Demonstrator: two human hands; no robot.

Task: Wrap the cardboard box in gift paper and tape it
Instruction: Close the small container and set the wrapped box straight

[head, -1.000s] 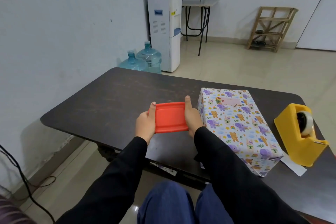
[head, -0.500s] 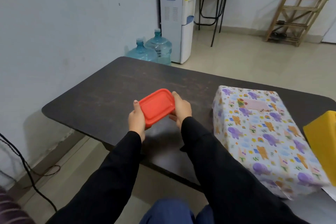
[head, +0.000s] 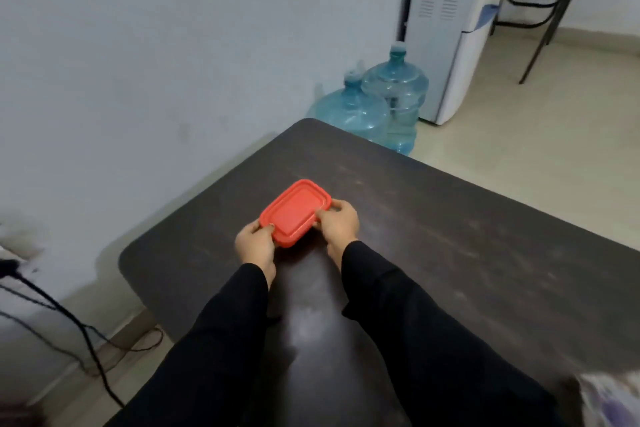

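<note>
Now, box [head: 614, 400]: wrapped in patterned paper; only a blurred corner shows at the near right edge of the surface [head: 467, 270], well apart from both hands.
tub [head: 294, 213]: red, flat and rectangular with its lid on. It is held near the far left corner of the surface, at a slant to the edges. Whether it rests on the surface or hangs just above it cannot be told.
left grip [head: 254, 243]: pinching the tub's near left end, thumb on the lid's rim, fingers out of sight beneath.
right grip [head: 341, 224]: pinching the tub's right end, thumb and forefinger on the rim, the other fingers curled under.
sleeves [head: 221, 329]: black, both reaching from the near edge across the surface.
surface: dark and scuffed, with rounded corners.
bottles [head: 353, 111]: two big blue water bottles on the floor just past the far left corner, close together.
dispenser [head: 446, 28]: white, standing on the floor behind the bottles, by the wall.
cables [head: 72, 326]: black, trailing over the floor to the left of the surface.
</note>
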